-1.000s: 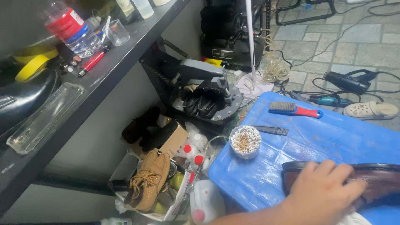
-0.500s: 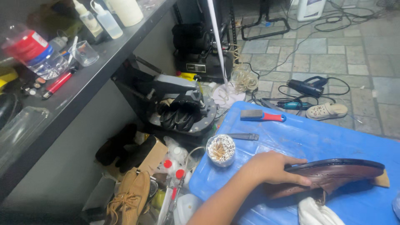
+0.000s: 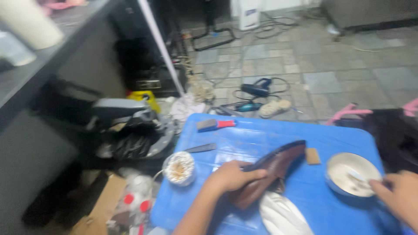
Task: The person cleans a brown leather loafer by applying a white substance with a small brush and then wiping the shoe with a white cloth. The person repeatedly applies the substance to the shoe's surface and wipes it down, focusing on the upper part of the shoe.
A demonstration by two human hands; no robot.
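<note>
left hand [image 3: 233, 176] fingers closed round brown shoe [image 3: 270, 172] on blue desk [image 3: 261, 135]; right hand [image 3: 398, 196] fingers pinching at white bowl [image 3: 350, 174], contents unclear; shoe unpolished yet.

L hand [image 3: 233, 176] curled in a grip, R hand [image 3: 398, 196] fingers pinched.

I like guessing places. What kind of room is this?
Probably a shoe-repair workshop: the left hand holds a brown shoe on a blue table, with a brush and power tools lying around.
</note>
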